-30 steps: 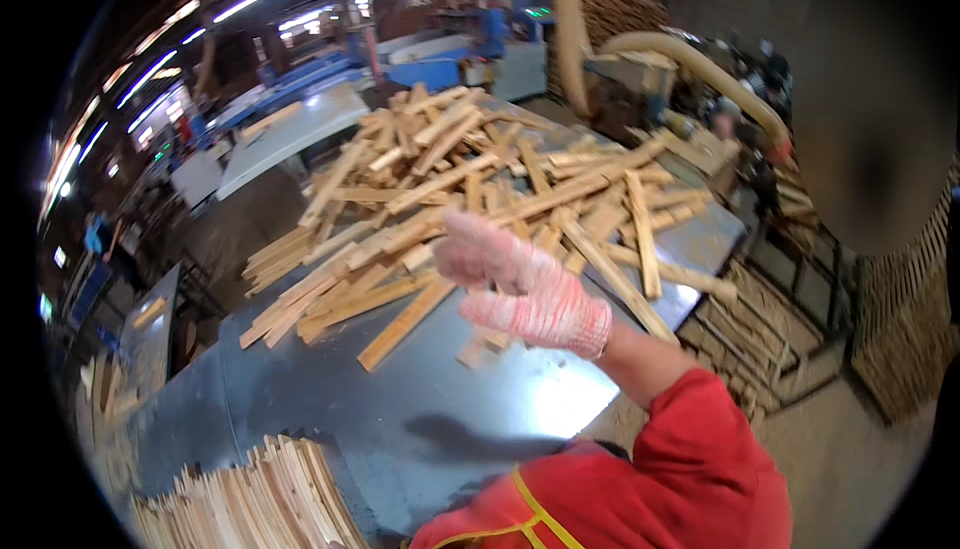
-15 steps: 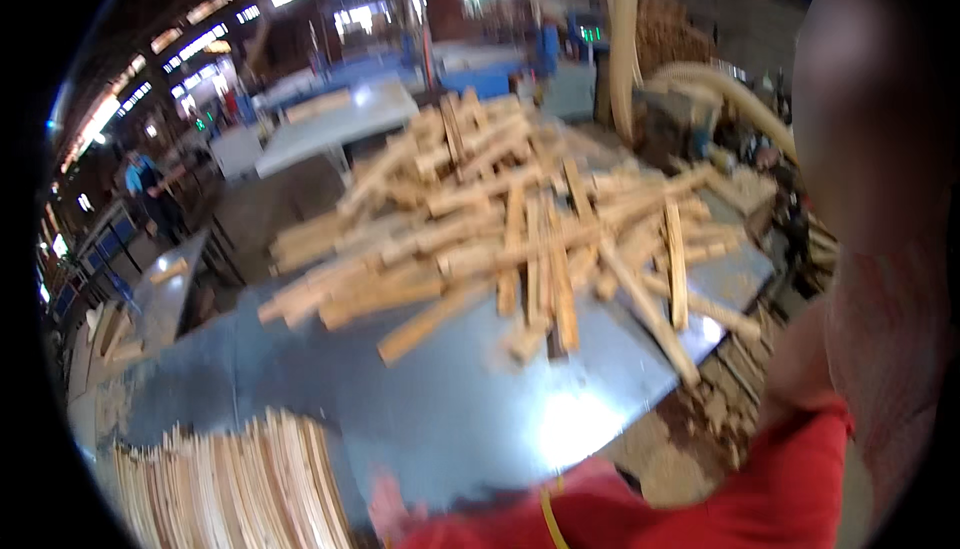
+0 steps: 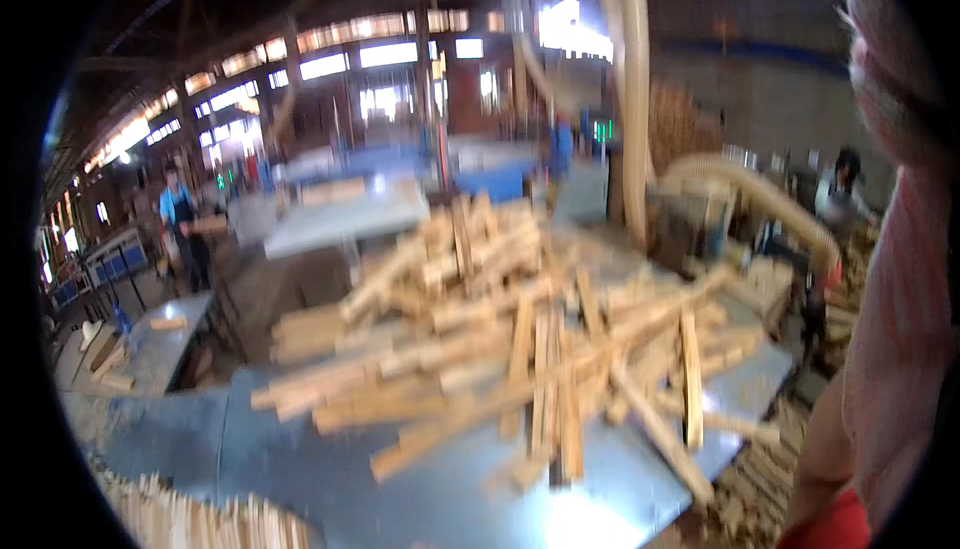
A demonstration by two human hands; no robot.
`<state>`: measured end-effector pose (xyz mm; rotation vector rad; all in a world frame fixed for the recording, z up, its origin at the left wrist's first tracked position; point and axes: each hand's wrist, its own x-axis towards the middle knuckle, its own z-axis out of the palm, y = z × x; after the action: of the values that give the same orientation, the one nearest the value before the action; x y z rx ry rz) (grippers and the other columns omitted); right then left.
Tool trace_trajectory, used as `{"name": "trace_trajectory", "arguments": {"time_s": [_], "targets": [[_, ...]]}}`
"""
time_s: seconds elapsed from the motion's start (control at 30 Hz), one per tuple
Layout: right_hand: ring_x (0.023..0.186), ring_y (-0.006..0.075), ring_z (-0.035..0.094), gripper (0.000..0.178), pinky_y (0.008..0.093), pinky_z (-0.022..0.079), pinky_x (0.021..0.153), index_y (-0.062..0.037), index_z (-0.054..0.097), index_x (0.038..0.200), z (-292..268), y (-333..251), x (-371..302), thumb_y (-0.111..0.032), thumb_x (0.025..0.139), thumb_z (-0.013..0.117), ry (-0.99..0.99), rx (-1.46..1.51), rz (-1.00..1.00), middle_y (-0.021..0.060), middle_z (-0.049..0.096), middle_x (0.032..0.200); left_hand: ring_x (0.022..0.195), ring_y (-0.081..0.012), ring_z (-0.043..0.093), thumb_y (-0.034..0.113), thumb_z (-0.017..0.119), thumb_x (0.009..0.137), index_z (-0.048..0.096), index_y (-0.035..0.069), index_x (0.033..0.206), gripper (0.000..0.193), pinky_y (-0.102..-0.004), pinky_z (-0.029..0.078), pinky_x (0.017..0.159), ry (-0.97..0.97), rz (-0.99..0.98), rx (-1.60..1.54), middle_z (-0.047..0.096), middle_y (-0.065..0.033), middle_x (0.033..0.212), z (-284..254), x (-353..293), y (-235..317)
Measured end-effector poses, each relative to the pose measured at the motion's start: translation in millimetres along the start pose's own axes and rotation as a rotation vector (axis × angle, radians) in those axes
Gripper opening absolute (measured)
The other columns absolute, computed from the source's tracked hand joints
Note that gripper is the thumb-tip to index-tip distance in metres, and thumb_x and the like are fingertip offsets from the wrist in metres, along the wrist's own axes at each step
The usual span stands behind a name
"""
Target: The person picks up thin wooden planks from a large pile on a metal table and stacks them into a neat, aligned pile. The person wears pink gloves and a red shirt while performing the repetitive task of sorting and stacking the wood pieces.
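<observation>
My right hand (image 3: 900, 279) is raised very close to the camera along the right rim, with part of a red sleeve (image 3: 840, 527) below it. It is blurred and cut off by the rim, so its finger posture and anything it holds cannot be made out. My left hand is out of view. Beyond my arm, a large loose heap of wooden strips (image 3: 460, 349) lies criss-cross on a grey metal table (image 3: 330, 479). At the lower left stands a tight row of upright wooden strips (image 3: 200, 524).
Offcuts (image 3: 755, 474) lie beside the table at right. A thick pale hose (image 3: 760, 184) curves behind them, near a person (image 3: 842, 189). Another person (image 3: 182, 224) stands far left, behind a side table (image 3: 180, 334). A pale-topped table (image 3: 345, 221) is behind the heap.
The view has tilted up, so the heap and table sit lower in the picture. Most of the red clothing and a blurred pinkish shape at the lower edge have left view. My right hand stays raised.
</observation>
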<state>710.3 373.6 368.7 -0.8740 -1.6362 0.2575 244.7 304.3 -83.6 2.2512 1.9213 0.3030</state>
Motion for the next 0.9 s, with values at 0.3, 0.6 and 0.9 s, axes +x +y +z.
{"name": "trace_trajectory", "arguments": {"time_s": [0.3, 0.6, 0.9], "targets": [[0.146, 0.0326, 0.049, 0.107, 0.0431, 0.038, 0.123, 0.0019, 0.025, 0.168, 93.4, 234.4, -54.8, -0.031, 0.088, 0.089, -0.171, 0.403, 0.657, 0.0223, 0.040, 0.166, 0.143, -0.0393, 0.044, 0.037, 0.085, 0.074, 0.052, 0.007, 0.146, 0.085, -0.0569, 0.037, 0.116, 0.121, -0.003, 0.144, 0.051, -0.0152, 0.149, 2.6, 187.0, 6.2], [0.117, 0.0269, 0.066, 0.095, 0.0433, 0.057, 0.101, -0.0064, 0.020, 0.169, 196.9, 449.0, -238.4, -0.026, 0.095, 0.076, 0.180, 0.837, 1.485, 0.0154, 0.059, 0.141, 0.143, -0.0335, 0.050, 0.048, 0.087, 0.070, 0.042, 0.014, 0.159, 0.106, -0.0513, 0.041, 0.115, -0.188, -0.251, 0.289, 0.056, -0.0143, 0.151, 21.0, 340.2, -14.2], [0.117, 0.0318, 0.066, 0.073, 0.0489, 0.059, 0.100, -0.0059, 0.041, 0.154, 284.7, 377.3, -222.4, 0.001, 0.091, 0.077, 0.122, 1.081, 1.392, 0.0149, 0.064, 0.133, 0.106, -0.0337, 0.073, 0.037, 0.079, 0.087, 0.059, 0.011, 0.141, 0.063, -0.0433, 0.056, 0.096, -0.266, -0.390, -0.462, 0.075, -0.0173, 0.115, 80.3, 153.0, -5.9]]}}
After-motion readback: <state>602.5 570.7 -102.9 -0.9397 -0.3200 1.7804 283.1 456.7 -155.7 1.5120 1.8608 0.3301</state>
